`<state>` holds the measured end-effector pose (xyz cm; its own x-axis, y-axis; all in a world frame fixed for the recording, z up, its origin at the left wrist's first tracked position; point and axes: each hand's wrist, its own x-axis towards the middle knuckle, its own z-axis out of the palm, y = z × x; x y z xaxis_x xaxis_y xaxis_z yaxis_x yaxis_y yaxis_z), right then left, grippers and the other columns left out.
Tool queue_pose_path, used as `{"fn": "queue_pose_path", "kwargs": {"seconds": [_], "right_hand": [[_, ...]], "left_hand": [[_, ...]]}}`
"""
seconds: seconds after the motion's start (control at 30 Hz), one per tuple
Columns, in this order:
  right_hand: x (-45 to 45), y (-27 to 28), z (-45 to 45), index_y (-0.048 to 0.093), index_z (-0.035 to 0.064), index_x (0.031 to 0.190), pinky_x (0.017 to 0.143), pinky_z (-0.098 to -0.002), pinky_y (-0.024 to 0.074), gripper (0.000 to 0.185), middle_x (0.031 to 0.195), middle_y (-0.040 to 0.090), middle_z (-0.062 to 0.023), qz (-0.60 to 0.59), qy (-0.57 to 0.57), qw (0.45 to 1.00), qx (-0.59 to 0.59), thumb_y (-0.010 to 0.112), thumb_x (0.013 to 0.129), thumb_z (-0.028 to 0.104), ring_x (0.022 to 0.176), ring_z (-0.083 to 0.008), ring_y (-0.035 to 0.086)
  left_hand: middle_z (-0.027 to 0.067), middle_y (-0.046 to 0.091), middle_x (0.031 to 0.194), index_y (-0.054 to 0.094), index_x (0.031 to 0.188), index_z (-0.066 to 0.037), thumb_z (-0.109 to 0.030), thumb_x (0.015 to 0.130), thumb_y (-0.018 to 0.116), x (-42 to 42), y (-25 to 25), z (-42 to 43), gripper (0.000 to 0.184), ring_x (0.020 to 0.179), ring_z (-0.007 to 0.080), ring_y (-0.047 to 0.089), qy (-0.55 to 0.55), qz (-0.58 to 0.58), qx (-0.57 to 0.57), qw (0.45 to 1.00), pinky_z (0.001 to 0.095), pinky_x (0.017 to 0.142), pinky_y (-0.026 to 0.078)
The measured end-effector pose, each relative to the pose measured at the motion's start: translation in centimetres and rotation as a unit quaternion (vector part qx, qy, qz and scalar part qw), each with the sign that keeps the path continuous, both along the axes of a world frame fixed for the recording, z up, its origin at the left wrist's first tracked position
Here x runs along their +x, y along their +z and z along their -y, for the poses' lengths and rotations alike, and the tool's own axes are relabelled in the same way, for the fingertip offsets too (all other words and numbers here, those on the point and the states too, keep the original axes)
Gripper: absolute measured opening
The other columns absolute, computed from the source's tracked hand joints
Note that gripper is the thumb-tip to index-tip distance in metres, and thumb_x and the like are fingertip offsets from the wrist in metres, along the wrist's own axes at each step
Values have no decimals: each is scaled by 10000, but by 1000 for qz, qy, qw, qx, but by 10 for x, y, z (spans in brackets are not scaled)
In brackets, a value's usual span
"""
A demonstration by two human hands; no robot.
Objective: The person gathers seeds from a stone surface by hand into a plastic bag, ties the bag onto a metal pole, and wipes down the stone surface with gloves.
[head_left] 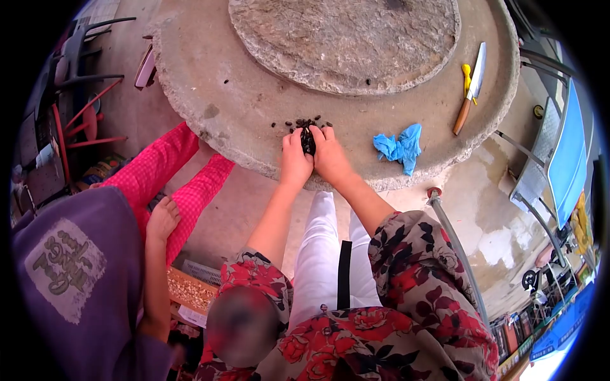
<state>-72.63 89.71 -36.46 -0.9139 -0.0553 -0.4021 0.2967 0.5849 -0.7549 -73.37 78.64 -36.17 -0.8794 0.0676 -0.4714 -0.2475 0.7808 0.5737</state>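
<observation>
Both hands meet near the front edge of a round stone table (254, 136). My left hand (295, 159) and my right hand (330, 155) curve around a small heap of dark pieces (308, 140), cupping it between them. More of the dark pieces lie loose just beyond the fingertips. To the right of my right hand lies a crumpled blue glove (400, 148). Farther right, a knife (471, 89) with a wooden handle rests beside a yellow object (467, 79).
A raised stone disc (349, 44) sits in the table's middle. At the left is another person in a purple top (108, 273) and pink trousers, one hand on a leg. A metal pole (457, 244) stands at right, near a blue panel (567, 155).
</observation>
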Motion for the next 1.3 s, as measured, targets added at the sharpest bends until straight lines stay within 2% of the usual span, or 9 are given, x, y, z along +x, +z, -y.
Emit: {"fn": "queue_pose_path", "kwargs": {"seconds": [0.13, 0.27, 0.3, 0.57, 0.83, 1.03, 1.13, 1.17, 1.3], "right_hand": [[4, -6, 3, 455, 14, 1174, 828, -403, 436, 478, 1082, 451, -215, -5, -85, 990, -109, 477, 705, -72, 943, -398, 506], [10, -4, 13, 467, 14, 1172, 871, -387, 404, 479, 1054, 474, -218, -23, -120, 985, -121, 421, 707, -94, 985, -381, 478], [10, 1, 18, 467, 6, 1171, 882, -389, 395, 475, 1053, 476, -220, -28, -127, 984, -119, 426, 707, -90, 993, -379, 472], [19, 49, 41, 338, -89, 1240, 937, -443, 339, 572, 1191, 370, -290, -56, -23, 998, -8, 522, 704, -13, 1064, -429, 383], [24, 77, 39, 432, -34, 1198, 964, -448, 329, 509, 1220, 402, -248, -163, 72, 983, 38, 529, 701, 18, 1130, -396, 394], [16, 47, -37, 453, 8, 1201, 959, -435, 342, 487, 1263, 423, -170, -203, 48, 975, 77, 603, 749, 113, 1149, -348, 422], [9, 24, -58, 381, 6, 1266, 1007, -434, 288, 634, 1313, 380, -174, -198, 69, 966, 149, 648, 742, 241, 1226, -354, 345], [7, 12, -60, 305, 3, 1319, 1054, -428, 207, 772, 1370, 312, -174, -180, 102, 965, 160, 634, 738, 390, 1293, -346, 246], [-16, -16, -51, 289, 29, 1341, 1080, -416, 130, 796, 1421, 220, -170, -198, 186, 950, 151, 535, 766, 521, 1334, -320, 157]], "left_hand": [[137, 446, 1154, 457, 1181, -37, -105, 755, 561, 8, -22, 6, 444, 1027, 278, 494, 171, 34, 174, 969, 345, 874, 413], [83, 489, 1119, 513, 1121, -34, -289, 905, 426, 6, -19, 1, 345, 978, 171, 504, 419, 139, 400, 803, 290, 848, 415], [64, 538, 1051, 523, 1100, -43, -339, 948, 346, 6, -18, 0, 377, 929, 142, 524, 424, 151, 431, 782, 278, 817, 430], [95, 580, 855, 550, 915, -72, -286, 888, 463, -1, -17, 8, 232, 803, 208, 555, 493, 276, 575, 592, 329, 721, 471], [85, 575, 846, 558, 834, -73, -246, 881, 454, -11, -34, 7, 207, 816, 232, 542, 528, 370, 709, 286, 367, 689, 473], [81, 557, 886, 566, 814, -66, -200, 855, 480, -14, -27, 17, 164, 851, 227, 517, 478, 291, 755, 343, 347, 713, 477], [84, 555, 888, 568, 817, -64, -196, 850, 491, -18, -18, 28, 158, 849, 226, 518, 477, 294, 757, 335, 350, 711, 482], [83, 555, 893, 569, 821, -66, -210, 855, 494, -19, -17, 33, 166, 854, 230, 519, 478, 287, 759, 337, 353, 715, 482], [86, 561, 874, 574, 822, -61, -187, 846, 489, -21, -7, 51, 154, 838, 223, 519, 495, 255, 753, 352, 344, 701, 484]]}}
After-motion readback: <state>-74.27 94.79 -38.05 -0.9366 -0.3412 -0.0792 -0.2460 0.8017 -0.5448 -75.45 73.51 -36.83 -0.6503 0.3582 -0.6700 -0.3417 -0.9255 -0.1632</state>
